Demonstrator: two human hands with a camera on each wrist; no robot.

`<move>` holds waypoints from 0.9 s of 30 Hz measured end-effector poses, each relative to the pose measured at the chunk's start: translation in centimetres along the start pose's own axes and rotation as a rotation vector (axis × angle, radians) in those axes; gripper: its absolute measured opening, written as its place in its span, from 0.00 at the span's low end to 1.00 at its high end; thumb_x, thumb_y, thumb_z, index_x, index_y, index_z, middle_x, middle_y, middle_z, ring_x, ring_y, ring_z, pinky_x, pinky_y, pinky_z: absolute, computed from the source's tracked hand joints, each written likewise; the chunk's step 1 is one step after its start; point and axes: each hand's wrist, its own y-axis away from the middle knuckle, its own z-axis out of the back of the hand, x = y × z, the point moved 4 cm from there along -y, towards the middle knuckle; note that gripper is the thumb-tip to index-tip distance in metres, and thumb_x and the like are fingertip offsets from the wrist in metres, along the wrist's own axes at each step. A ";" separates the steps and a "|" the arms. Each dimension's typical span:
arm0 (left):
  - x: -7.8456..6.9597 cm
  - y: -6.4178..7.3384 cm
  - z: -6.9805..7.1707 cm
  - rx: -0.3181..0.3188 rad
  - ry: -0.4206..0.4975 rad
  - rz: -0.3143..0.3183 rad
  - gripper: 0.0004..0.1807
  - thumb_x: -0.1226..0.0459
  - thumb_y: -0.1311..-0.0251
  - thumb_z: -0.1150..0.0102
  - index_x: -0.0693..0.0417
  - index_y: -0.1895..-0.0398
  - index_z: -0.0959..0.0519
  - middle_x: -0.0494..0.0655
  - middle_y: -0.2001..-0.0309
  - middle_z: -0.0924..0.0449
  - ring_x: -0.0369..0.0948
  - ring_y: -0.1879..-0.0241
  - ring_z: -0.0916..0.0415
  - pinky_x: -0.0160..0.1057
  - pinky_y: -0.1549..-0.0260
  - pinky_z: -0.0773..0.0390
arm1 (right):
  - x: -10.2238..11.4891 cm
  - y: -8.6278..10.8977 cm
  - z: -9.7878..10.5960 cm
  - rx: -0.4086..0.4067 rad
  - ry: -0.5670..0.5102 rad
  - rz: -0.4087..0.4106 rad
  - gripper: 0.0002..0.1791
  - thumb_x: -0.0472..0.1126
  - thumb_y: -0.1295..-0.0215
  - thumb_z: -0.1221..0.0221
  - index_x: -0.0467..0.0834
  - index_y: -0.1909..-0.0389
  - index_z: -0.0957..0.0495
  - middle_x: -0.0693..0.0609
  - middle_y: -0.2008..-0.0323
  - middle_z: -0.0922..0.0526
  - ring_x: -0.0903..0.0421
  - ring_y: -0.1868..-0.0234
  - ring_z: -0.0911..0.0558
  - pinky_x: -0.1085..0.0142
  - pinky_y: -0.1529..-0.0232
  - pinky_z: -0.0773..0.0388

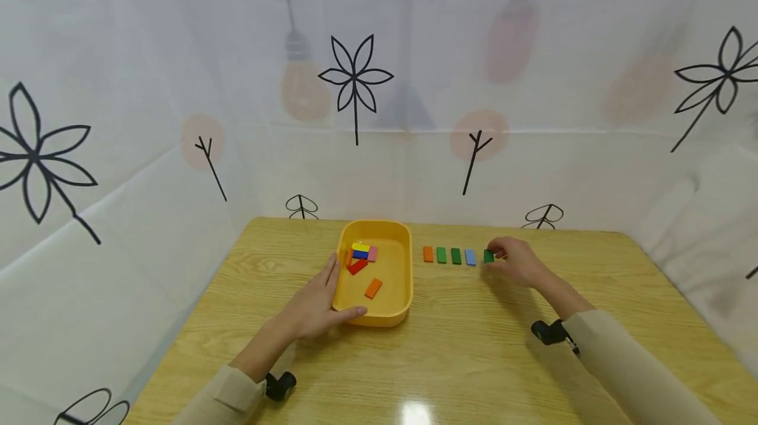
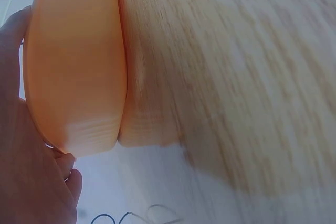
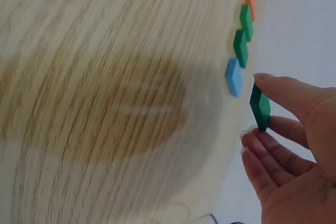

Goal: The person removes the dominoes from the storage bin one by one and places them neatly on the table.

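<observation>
A yellow plastic tray (image 1: 387, 267) stands on the table, and my left hand (image 1: 310, 303) holds its left side, thumb over the near rim. In the left wrist view the tray's outer wall (image 2: 79, 66) looks orange beside the fingers. Inside lie several small flat blocks, among them a red block (image 1: 357, 266), an orange block (image 1: 373, 288) and a pink block (image 1: 372, 254). My right hand (image 1: 516, 262) pinches a dark green block (image 3: 260, 106) between thumb and finger, at the right end of a row. The row's nearest piece is a blue block (image 1: 470, 257).
Left of the blue block, the row continues with two green blocks (image 1: 456, 256) and an orange one. The wooden table (image 1: 450, 366) reaches back to a white cloth (image 1: 379, 168) printed with plants. Dark wrist cameras (image 1: 279, 385) sit on both arms.
</observation>
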 end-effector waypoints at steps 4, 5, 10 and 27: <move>0.1 0.0 -0.1 0.001 -0.001 -0.003 0.65 0.25 0.41 0.49 0.55 0.16 0.64 0.48 0.16 0.69 0.52 0.20 0.53 0.54 0.26 0.42 | -1.0 -0.2 -0.1 0.012 -0.008 -0.014 0.24 0.34 0.35 0.32 0.22 0.46 0.24 0.28 0.51 0.19 0.32 0.51 0.19 0.42 0.50 0.20; 0.1 -0.1 -0.1 0.002 -0.002 -0.002 0.65 0.25 0.41 0.50 0.55 0.16 0.64 0.48 0.16 0.69 0.52 0.20 0.53 0.54 0.26 0.42 | -1.1 -0.3 -0.1 0.016 -0.010 -0.015 0.24 0.35 0.36 0.32 0.22 0.45 0.24 0.28 0.51 0.20 0.32 0.51 0.19 0.42 0.51 0.20; 0.1 -0.1 -0.1 0.005 0.003 -0.001 0.66 0.24 0.41 0.50 0.55 0.16 0.64 0.48 0.16 0.69 0.52 0.20 0.53 0.55 0.26 0.42 | -2.1 -0.8 -0.6 0.035 -0.015 -0.025 0.24 0.35 0.36 0.31 0.23 0.46 0.24 0.30 0.53 0.20 0.34 0.52 0.19 0.43 0.51 0.19; 0.2 -0.1 -0.1 -0.002 0.006 -0.002 0.65 0.25 0.41 0.49 0.56 0.16 0.63 0.51 0.16 0.67 0.53 0.20 0.52 0.55 0.26 0.41 | -3.1 -2.2 -1.4 0.049 -0.034 0.000 0.23 0.35 0.36 0.32 0.23 0.46 0.23 0.34 0.56 0.20 0.38 0.54 0.20 0.43 0.52 0.21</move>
